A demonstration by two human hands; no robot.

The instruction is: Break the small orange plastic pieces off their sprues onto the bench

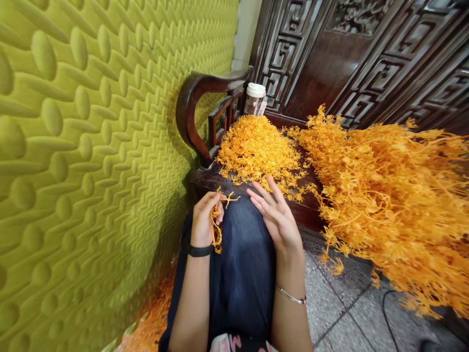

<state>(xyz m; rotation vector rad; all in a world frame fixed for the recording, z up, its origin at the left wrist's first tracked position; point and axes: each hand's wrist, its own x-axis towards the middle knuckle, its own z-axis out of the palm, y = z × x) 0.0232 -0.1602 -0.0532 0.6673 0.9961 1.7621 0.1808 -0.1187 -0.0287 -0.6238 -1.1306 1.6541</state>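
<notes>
My left hand (204,219) is closed on a small bunch of orange plastic sprigs (217,226) that hang down past my wrist, over my knee in dark jeans (242,264). A black band sits on that wrist. My right hand (275,215) is open, fingers stretched and slightly spread, holding nothing, just beside the sprigs and near the front edge of the wooden bench (304,215). A heap of small loose orange pieces (256,146) lies on the bench right ahead of both hands.
A big pile of long orange plastic branches (388,195) covers the bench's right part and overhangs the tiled floor (340,313). A white-capped jar (255,99) stands by the carved armrest (198,107). A yellow-green padded wall (91,161) is close on the left; orange bits (154,318) lie below.
</notes>
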